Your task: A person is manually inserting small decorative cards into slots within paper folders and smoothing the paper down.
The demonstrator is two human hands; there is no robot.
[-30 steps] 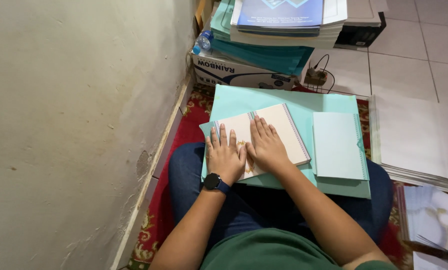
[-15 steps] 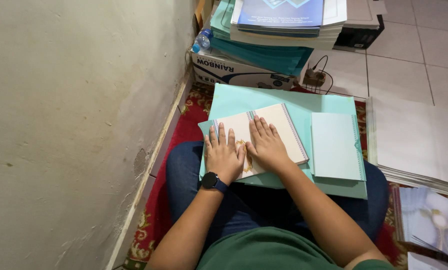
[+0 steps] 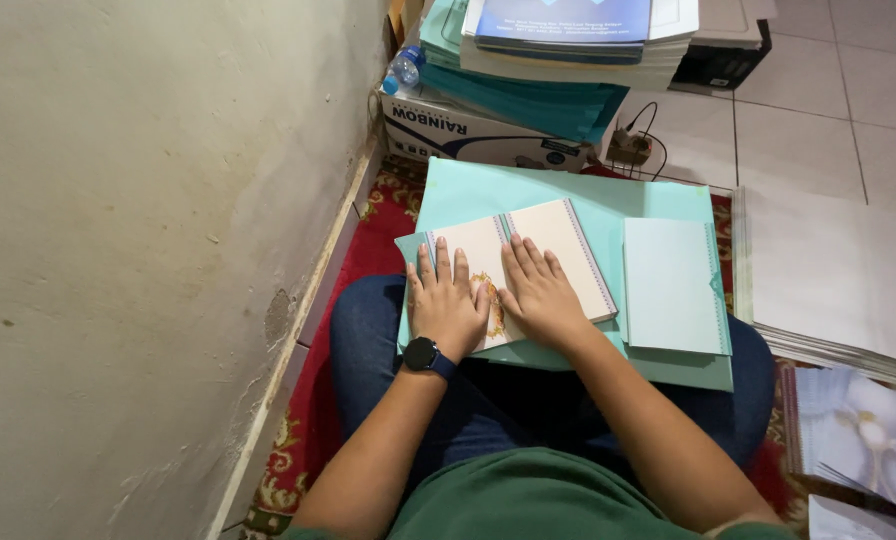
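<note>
We think the open card can slide off the teal board on our lap, because nothing grips it and the board only rests on our knees. Our left hand and right hand lie open and flat on it, fingers pointing to 12 o'clock; a pale blue sheet lies at 3 o'clock.

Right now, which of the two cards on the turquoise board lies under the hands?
The cream card with patterned borders, at the board's left part: both the left hand and right hand press flat on it. The pale blue card lies apart, untouched.
</note>
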